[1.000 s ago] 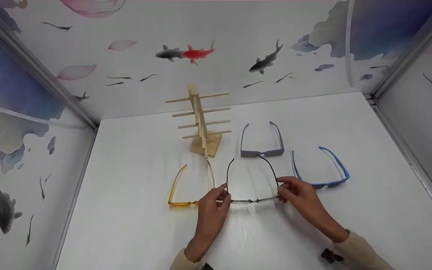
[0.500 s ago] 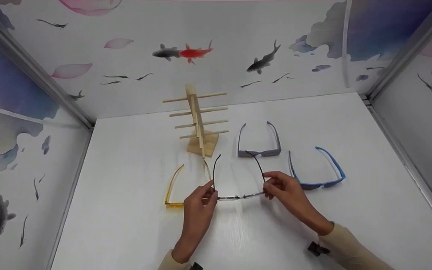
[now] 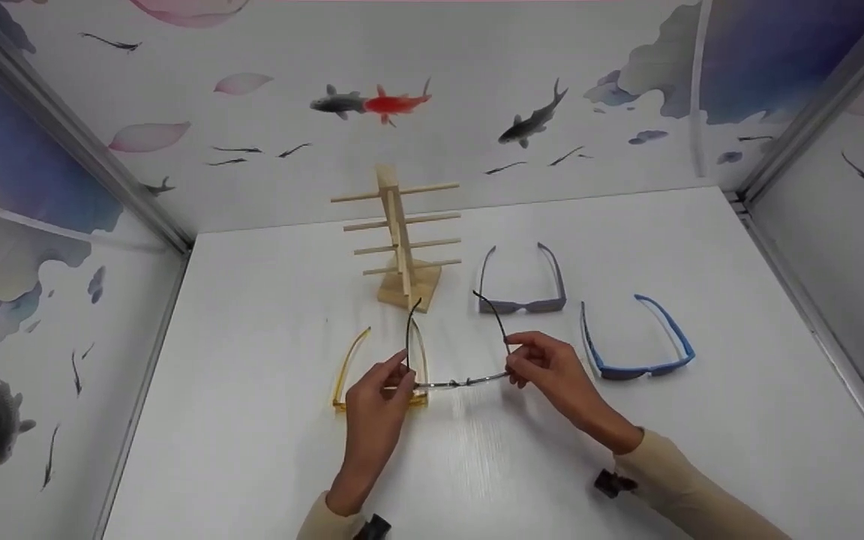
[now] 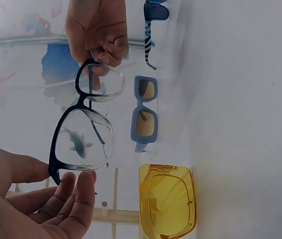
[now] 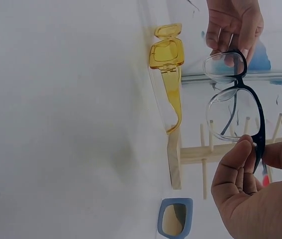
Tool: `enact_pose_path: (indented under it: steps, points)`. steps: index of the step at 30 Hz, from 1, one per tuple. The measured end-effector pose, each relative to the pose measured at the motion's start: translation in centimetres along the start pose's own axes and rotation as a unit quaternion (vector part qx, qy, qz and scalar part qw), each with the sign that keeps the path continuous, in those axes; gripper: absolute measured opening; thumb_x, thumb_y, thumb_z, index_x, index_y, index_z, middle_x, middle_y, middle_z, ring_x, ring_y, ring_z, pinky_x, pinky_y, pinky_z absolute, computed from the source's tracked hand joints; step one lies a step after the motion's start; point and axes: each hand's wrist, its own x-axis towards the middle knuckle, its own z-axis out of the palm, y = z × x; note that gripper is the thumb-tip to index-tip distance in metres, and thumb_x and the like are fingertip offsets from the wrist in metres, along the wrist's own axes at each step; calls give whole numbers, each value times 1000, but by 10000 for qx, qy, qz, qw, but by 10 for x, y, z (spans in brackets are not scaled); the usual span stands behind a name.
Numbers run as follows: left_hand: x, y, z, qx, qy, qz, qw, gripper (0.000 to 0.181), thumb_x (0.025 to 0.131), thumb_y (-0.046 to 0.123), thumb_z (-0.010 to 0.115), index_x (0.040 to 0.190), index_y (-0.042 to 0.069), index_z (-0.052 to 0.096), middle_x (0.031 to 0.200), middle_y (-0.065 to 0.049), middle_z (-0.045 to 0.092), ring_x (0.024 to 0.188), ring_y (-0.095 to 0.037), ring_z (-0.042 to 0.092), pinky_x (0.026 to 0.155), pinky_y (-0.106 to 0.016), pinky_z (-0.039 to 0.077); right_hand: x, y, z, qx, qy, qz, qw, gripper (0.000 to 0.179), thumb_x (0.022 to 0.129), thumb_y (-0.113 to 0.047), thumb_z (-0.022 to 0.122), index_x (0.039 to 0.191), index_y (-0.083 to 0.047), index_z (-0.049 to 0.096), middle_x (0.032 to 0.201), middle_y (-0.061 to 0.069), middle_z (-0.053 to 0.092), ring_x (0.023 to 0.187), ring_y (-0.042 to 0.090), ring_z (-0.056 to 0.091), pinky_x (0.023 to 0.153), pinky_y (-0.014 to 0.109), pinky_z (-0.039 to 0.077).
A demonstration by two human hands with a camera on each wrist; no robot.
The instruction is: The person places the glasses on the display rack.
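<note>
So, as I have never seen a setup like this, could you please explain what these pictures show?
Of course. There is no machine: a person works with two bare hands. The large picture comes from a camera worn on the head, looking forward and down. The other two come from cameras on the wrists, so the scene appears turned sideways.

The left hand and right hand hold black-and-clear glasses by opposite sides, above the white table. On it stand a wooden rack with pegs, and three other pairs: yellow glasses, grey-blue sunglasses and bright blue sunglasses.
</note>
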Motion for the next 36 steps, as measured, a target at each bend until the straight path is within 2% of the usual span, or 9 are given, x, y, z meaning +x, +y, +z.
enact_pose_path:
  steps: [4, 10, 18, 22, 27, 33, 36]
  points:
    - [6, 0, -5, -33, 18, -35, 10000, 34, 102, 1, 76, 137, 0, 75, 103, -4, 75, 95, -17, 76, 79, -28, 65, 6, -2, 3, 48, -31, 25, 10000, 37, 108, -9, 70, 140, 7, 64, 107, 27, 73, 88, 22, 74, 79, 29, 63]
    - [15, -4, -9, -226, 41, -202, 9995, 35, 103, 2, 75, 138, 0, 75, 105, -9, 75, 95, -18, 77, 78, -27, 66, 19, -5, 7, 292, -48, 171, 9994, 38, 108, -10, 70, 141, 8, 64, 109, 31, 72, 91, 26, 73, 80, 29, 63]
    - [27, -10, -14, -213, 109, -292, 9993, 34, 105, 2, 73, 139, 0, 74, 106, -12, 75, 95, -20, 77, 79, -27, 65, 35, -8, 13, 586, -42, 372, 9976, 36, 108, -10, 69, 140, 8, 65, 108, 25, 74, 90, 22, 73, 81, 30, 63]
    - [32, -12, -17, -223, 110, -403, 9989, 35, 104, 1, 73, 139, 0, 74, 107, -14, 75, 95, -21, 77, 79, -27, 66, 41, -11, 14, 559, -81, 385, 9977, 36, 109, -11, 69, 139, 8, 66, 107, 17, 76, 93, 24, 73, 83, 30, 63]
    - [39, -14, -19, -219, 96, -439, 9987, 35, 105, 2, 72, 140, 0, 74, 108, -17, 75, 94, -22, 77, 80, -28, 66, 50, -13, 17, 554, -17, 468, 9974, 35, 108, -11, 69, 138, 6, 67, 108, 17, 76, 96, 29, 74, 83, 30, 64]
    - [47, -20, -23, -145, 111, -519, 9985, 35, 105, 3, 72, 140, 0, 74, 109, -17, 75, 93, -22, 77, 79, -26, 65, 60, -11, 23, 588, -49, 608, 9964, 35, 108, -12, 70, 138, 6, 67, 107, 14, 77, 96, 27, 74, 86, 33, 65]
    - [50, -23, -25, -119, 89, -573, 9982, 35, 106, 4, 72, 141, 0, 73, 110, -19, 75, 93, -21, 76, 79, -26, 65, 64, -11, 26, 616, -64, 642, 9960, 34, 108, -12, 69, 137, 5, 67, 108, 14, 77, 99, 31, 74, 87, 33, 65]
